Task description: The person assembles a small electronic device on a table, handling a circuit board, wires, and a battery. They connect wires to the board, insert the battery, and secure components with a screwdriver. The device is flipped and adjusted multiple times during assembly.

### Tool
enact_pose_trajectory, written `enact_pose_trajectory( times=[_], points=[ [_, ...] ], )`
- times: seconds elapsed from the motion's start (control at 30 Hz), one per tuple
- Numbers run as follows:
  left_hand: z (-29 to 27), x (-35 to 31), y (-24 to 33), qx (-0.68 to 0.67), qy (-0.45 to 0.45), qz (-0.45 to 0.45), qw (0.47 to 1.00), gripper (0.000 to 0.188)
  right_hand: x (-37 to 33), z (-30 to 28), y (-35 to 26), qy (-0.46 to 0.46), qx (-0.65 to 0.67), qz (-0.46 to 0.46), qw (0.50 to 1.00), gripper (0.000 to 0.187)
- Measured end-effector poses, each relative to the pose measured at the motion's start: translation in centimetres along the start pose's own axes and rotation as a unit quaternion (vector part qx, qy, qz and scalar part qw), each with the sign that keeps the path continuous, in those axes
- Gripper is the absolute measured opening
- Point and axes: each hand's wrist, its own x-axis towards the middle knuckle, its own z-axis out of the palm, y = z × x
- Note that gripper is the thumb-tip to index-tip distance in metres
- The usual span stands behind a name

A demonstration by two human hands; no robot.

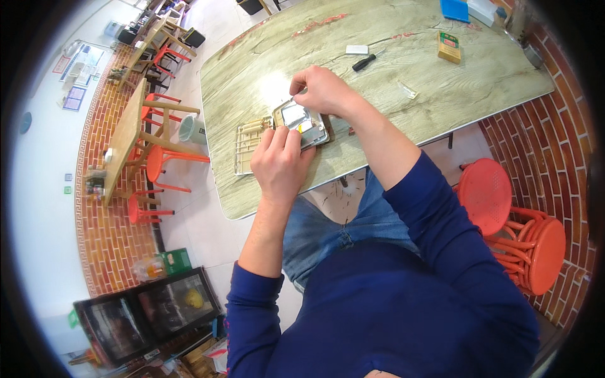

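Observation:
On the table's near left part lies an opened device casing [320, 134] with white parts and a yellow-marked piece inside. A beige ribbed panel [244, 153] lies against its left side. My left hand [277, 165] grips the casing's near left corner, fingers curled over the edge and thumb on the near side. At the casing's far edge my right hand [320, 89] is closed in a pinch. Whatever sits between those fingertips is too small to make out. Farther right lie a black-handled screwdriver [364, 62] and a small white block [357, 49].
The wood-patterned table [391, 120] also carries a yellow-green small box [449, 47], a small clear-and-yellow piece [408, 91] and a blue tray [454, 9]. Red stools [484, 195] stand at the right by a brick wall. A bin [191, 129] is left of the table.

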Motion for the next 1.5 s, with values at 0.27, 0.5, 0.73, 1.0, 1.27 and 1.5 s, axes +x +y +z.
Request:
enact_pose_trajectory(
  times=[0.27,0.5,0.73,1.0,1.27,1.5],
  points=[
    [0.8,2.0,-1.2,-0.090,-0.055,0.012,0.994,0.045,-0.1,0.1,0.7,0.011,-0.089,-0.026,0.996,0.028],
    [-1.3,3.9,-5.3,-0.230,-0.137,-0.050,0.962,0.035,-0.8,-0.2,0.4,0.073,-0.113,-0.078,0.988,0.022],
    [0.6,7.5,-11.7,-0.305,-0.193,-0.072,0.930,0.043,-7.8,-5.0,-2.1,-0.019,-0.101,-0.083,0.991,0.026],
    [1.3,5.3,-12.5,-0.424,-0.212,-0.086,0.876,0.048,-9.6,-4.3,-2.6,-0.079,-0.108,-0.065,0.989,0.037],
    [1.0,5.3,-12.2,-0.438,-0.267,-0.021,0.859,0.072,-9.6,-4.5,-2.3,-0.076,-0.130,-0.098,0.984,0.030],
    [0.7,5.4,-12.3,-0.471,-0.294,-0.014,0.831,0.063,-9.8,-4.3,-1.8,-0.054,-0.096,-0.086,0.990,0.019]
  ],
)
